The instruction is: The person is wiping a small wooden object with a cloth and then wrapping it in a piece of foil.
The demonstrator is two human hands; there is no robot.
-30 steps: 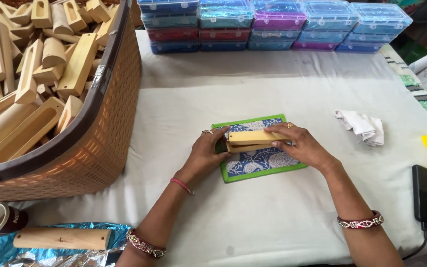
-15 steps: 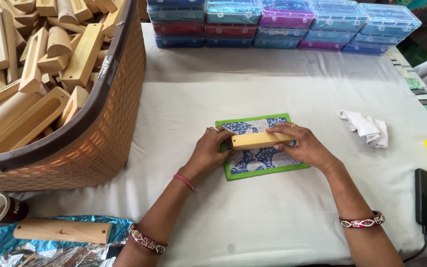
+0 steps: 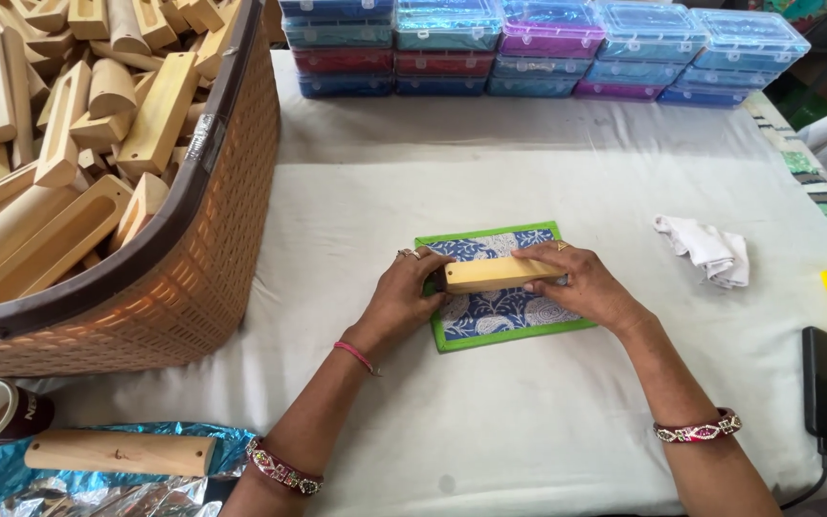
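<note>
Clearly wooden block (image 3: 502, 275) rigid, light, smooth; left hand (image 3: 402, 299) and right hand (image 3: 581, 285) each clamp one end, grip closed, over patterned mat (image 3: 504, 316) on desk (image 3: 528, 172).

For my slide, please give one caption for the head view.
Both hands hold a wooden block over a patterned mat.

Bright, even daylight — soft shadows, sharp focus, slight wide-angle bend at edges

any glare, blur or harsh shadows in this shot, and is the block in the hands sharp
Head view: soft, even light with faint shadows; the wooden block between left hand and right hand is sharp; glare only on the clear box lids and crinkled foil.
</note>
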